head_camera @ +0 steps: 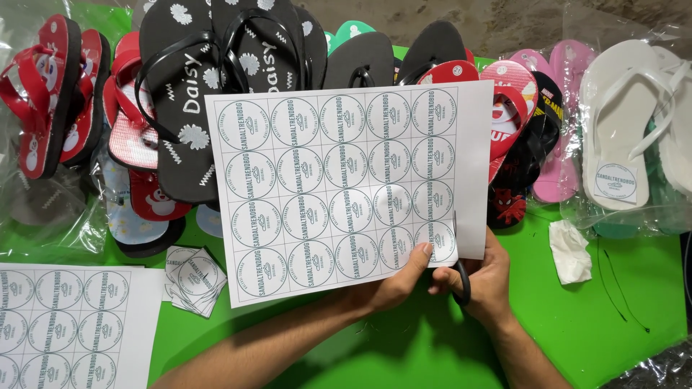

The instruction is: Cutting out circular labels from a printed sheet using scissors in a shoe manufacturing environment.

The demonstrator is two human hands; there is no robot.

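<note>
Above the green table's (591,324) near edge, the left hand (389,284) pinches a label sheet (346,187); the right hand (484,277) grips scissors (458,266) cutting it.

scissors (459,270): blades mostly behind label sheet (346,187), handle buried in right hand (479,281)
second label sheet (68,324): cut by left and bottom edges
white flip-flops (627,122): right one cut by frame edge
black flip-flops (216,79): toes cropped at top
</note>
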